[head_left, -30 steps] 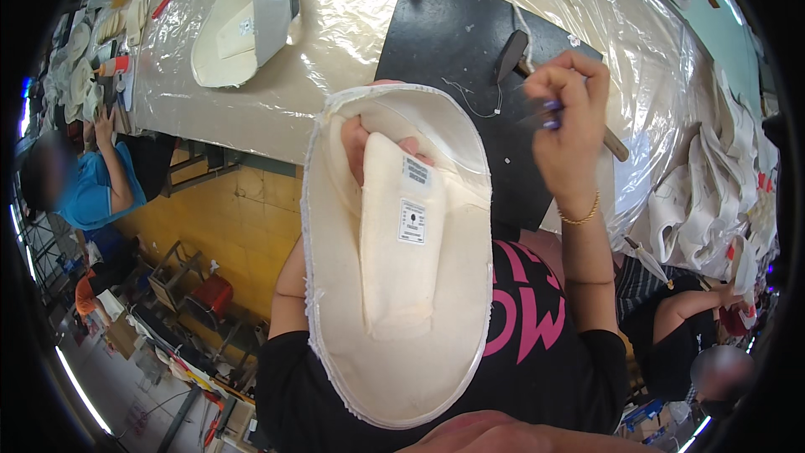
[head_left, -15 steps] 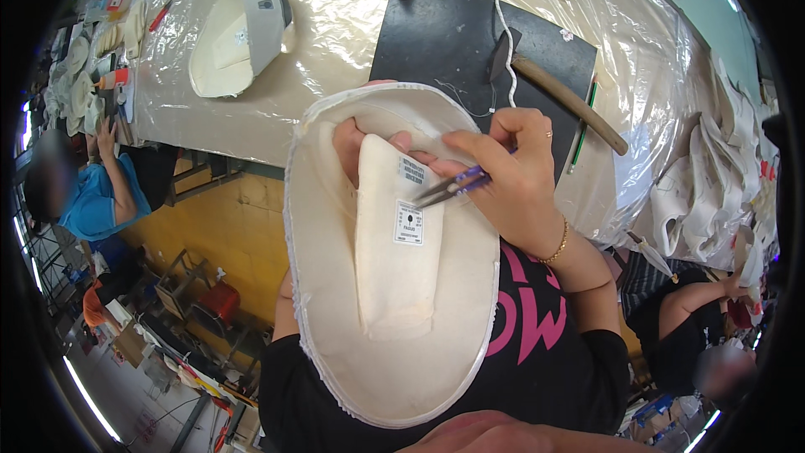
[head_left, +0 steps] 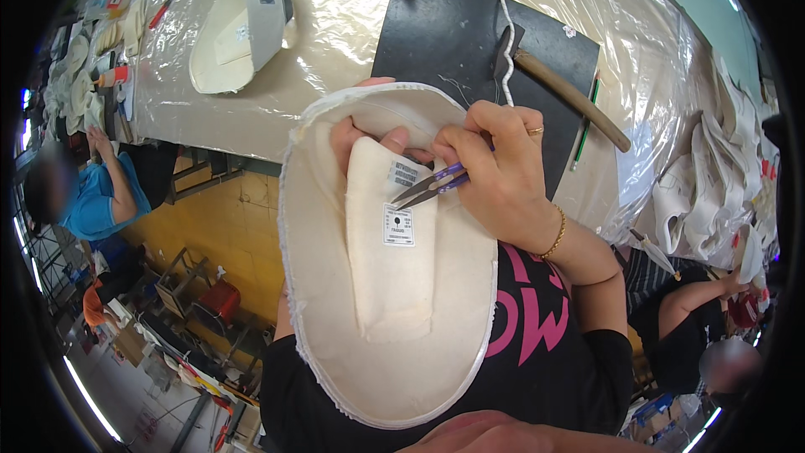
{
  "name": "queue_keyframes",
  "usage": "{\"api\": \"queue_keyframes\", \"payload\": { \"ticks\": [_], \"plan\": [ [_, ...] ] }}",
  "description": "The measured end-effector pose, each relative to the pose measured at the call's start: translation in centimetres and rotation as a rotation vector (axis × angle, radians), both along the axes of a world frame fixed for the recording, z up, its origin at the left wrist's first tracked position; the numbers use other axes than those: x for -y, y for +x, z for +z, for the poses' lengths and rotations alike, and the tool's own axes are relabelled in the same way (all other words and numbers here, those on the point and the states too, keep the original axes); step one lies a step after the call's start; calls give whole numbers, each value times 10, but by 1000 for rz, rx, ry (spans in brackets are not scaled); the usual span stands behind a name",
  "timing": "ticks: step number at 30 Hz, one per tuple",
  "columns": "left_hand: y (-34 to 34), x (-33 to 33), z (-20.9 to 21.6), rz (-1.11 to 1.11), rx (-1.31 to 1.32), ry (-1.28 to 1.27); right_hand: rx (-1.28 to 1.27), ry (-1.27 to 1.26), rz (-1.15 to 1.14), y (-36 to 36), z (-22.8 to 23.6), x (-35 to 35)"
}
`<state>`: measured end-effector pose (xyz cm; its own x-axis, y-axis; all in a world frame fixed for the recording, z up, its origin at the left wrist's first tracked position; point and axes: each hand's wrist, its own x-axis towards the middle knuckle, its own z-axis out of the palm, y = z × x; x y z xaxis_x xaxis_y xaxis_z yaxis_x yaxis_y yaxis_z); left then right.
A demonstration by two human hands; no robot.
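Observation:
A cream shoe upper [head_left: 463, 302] with a frayed pale edge is held up in front of me, its inside facing up. Down its middle lies a padded tongue [head_left: 390, 285] carrying a printed label [head_left: 399, 225]. My left hand [head_left: 342, 144] grips the upper at the far end; its fingertips show past the tongue and over the rim, the rest hidden behind the fabric. My right hand [head_left: 507, 169] is closed round thread snips with purple handles [head_left: 453, 176]. Their parted blades point left over the tongue, tips by the label's upper edge. The right fingertips are close to the left ones.
Beyond lies a black mat [head_left: 419, 42] on a plastic-covered table, with a wooden-handled hammer [head_left: 570, 99], a white cord [head_left: 506, 42] and a green pencil [head_left: 586, 130]. Another shoe upper [head_left: 243, 33] stands far left. Pale pieces [head_left: 704, 176] are heaped right. Co-workers sit on both sides.
The upper has shifted slightly left. My right hand has moved a little left with the snips, and its fingers have drawn closer together.

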<state>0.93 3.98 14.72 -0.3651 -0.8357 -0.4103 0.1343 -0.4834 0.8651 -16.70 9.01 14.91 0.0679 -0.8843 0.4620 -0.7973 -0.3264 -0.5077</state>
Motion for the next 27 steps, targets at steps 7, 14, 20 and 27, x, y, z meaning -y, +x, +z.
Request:
{"api": "queue_keyframes", "payload": {
  "ticks": [7, 14, 20, 27],
  "plan": [
    [0, -6, -10, 70, 88, -52, 36, -27, 50, -3, 0, -4],
    [0, -2, -10, 30, 88, -51, -12, -7, 3, -3, 2, -3],
    [0, 2, -6, -3, 91, -53, 20, -3, -13, 2, -2, -2],
    [3, 4, -4, -20, 84, -97, 25, -45, 63, -2, -8, 0]
  ]
}}
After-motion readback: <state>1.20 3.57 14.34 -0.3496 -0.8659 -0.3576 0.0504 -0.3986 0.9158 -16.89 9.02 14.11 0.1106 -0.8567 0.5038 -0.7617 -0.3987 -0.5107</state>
